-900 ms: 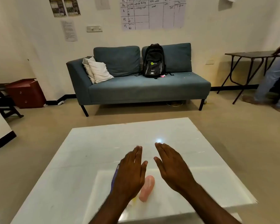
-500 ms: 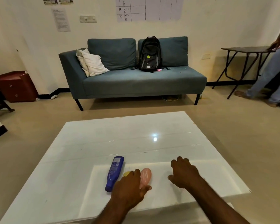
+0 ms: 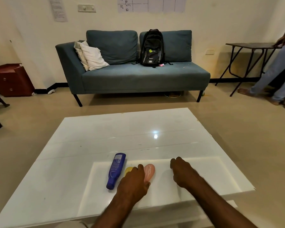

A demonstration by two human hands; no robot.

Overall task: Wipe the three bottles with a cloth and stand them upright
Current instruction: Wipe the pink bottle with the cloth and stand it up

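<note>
Three bottles lie on their sides on the white table (image 3: 82, 145), near its front edge. The blue bottle (image 3: 115, 170) is leftmost, cap toward me. Only the far end of the yellow bottle (image 3: 128, 170) shows, since my left hand (image 3: 133, 182) lies over the rest. The pink bottle (image 3: 149, 171) lies just right of that hand, its near end against my thumb. Whether the left fingers grip a bottle is hidden. My right hand (image 3: 183, 173) rests on the table to the right of the pink bottle, fingers curled under, holding nothing. No cloth is in view.
A blue sofa (image 3: 138, 76) with a black backpack (image 3: 152, 48) and white cushions stands beyond the table. A person (image 3: 276, 69) stands by a dark folding table (image 3: 250, 46) at far right. A red cabinet (image 3: 10, 79) sits at far left.
Both hands have come down from hovering above the table. The left hand now rests on the yellow and pink bottles, the right hand on the table. The camera has tilted downward.
</note>
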